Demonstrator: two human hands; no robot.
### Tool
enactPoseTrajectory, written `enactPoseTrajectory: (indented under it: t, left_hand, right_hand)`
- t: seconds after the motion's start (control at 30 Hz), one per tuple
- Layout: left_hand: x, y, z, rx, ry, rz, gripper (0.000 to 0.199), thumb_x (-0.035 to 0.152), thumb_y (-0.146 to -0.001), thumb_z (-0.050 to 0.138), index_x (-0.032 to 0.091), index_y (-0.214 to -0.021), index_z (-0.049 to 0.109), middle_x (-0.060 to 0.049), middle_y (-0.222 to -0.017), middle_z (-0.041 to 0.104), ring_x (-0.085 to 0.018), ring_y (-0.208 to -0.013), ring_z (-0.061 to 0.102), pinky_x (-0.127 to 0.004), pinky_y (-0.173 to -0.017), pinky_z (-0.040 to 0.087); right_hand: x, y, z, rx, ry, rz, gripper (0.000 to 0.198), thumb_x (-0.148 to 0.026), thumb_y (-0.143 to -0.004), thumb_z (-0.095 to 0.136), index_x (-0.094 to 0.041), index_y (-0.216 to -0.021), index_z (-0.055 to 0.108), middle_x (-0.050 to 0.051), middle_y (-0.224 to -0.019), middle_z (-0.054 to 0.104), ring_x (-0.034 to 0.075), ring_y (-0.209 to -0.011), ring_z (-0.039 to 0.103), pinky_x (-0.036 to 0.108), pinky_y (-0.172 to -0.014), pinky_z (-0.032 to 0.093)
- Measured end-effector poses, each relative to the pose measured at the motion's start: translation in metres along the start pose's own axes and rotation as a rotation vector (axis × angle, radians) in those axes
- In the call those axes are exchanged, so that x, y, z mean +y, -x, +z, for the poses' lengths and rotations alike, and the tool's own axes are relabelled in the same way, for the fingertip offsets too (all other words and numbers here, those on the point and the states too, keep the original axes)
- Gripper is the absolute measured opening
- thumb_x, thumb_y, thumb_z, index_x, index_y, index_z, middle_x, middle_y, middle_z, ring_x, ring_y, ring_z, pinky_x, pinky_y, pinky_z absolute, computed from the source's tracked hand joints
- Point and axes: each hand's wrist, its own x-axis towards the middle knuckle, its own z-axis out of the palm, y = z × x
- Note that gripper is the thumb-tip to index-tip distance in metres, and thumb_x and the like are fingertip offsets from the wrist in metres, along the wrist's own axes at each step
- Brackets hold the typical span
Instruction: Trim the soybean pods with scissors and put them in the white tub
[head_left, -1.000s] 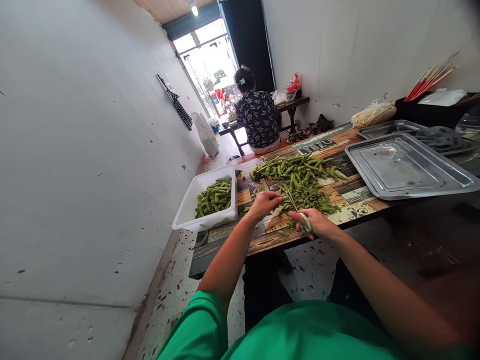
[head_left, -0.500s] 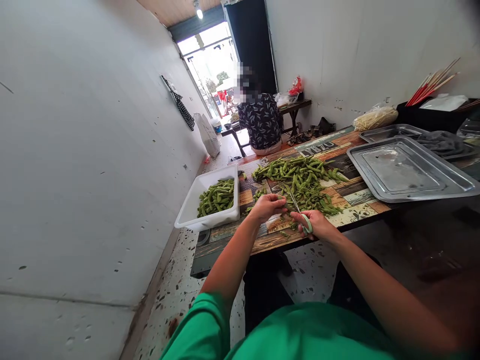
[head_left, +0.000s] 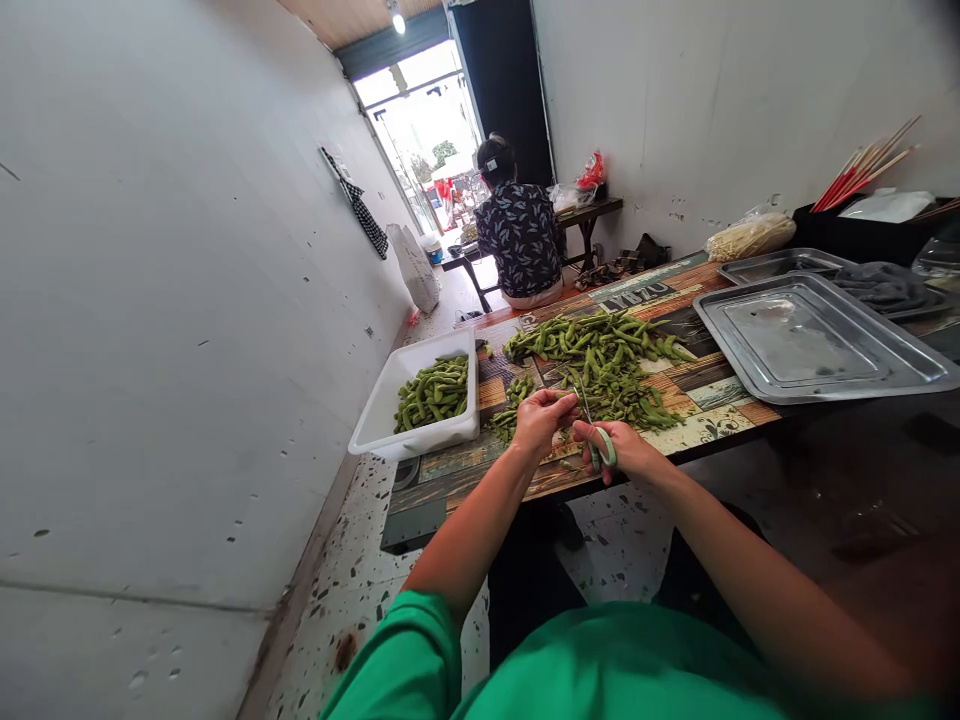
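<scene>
My right hand is closed around the pale green handles of a pair of scissors. Their blades point up and away, close beside the fingertips of my left hand. Thumb and fingers of that left hand pinch a green soybean pod, mostly covered by the fingers. Just beyond both hands lies a loose heap of green soybean pods, with small cut bits at its near side. To the left stands a white plastic tub partly filled with more pods.
The wood-patterned table ends right before my legs. At its right lie metal trays, a dark cloth, a bag of skewers and a black box of sticks. A person sits farther off, back turned.
Both hands have shifted slightly: the left a little to the right, the right a little left, bringing them closer together. The scissor blades now stand nearer the left fingertips.
</scene>
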Motion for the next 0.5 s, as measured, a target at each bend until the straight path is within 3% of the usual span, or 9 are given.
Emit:
enactPoseTrajectory:
  t: [0.37, 0.43, 0.5]
  left_hand:
    - [-0.010, 0.001, 0.002, 0.069, -0.004, -0.036, 0.035, 0.025, -0.052, 0.084, 0.011, -0.067, 0.057, -0.003, -0.062, 0.063, -0.012, -0.055, 0.061, -0.025, -0.057, 0.049]
    - [-0.005, -0.001, -0.005, 0.086, -0.068, 0.026, 0.031, 0.026, -0.057, 0.081, 0.011, -0.069, 0.057, -0.003, -0.064, 0.063, -0.012, -0.056, 0.061, -0.026, -0.060, 0.050]
    - [0.013, -0.004, -0.021, 0.185, -0.224, 0.213, 0.025, 0.029, -0.065, 0.075, 0.012, -0.075, 0.059, -0.002, -0.066, 0.064, -0.012, -0.059, 0.060, -0.028, -0.063, 0.050]
  right_hand:
    - [0.016, -0.010, -0.001, 0.135, 0.114, -0.051, 0.046, -0.058, -0.067, 0.070, -0.017, -0.058, 0.052, -0.004, -0.039, 0.049, 0.008, -0.029, 0.045, 0.017, -0.024, 0.023]
    - [0.016, -0.010, -0.003, 0.131, 0.030, -0.023, 0.045, -0.057, -0.065, 0.073, -0.016, -0.062, 0.055, -0.004, -0.041, 0.050, 0.008, -0.031, 0.047, 0.016, -0.024, 0.023]
    - [0.014, -0.008, -0.009, 0.124, -0.078, 0.004, 0.044, -0.056, -0.066, 0.073, -0.015, -0.068, 0.057, -0.003, -0.044, 0.053, 0.009, -0.034, 0.049, 0.016, -0.025, 0.026]
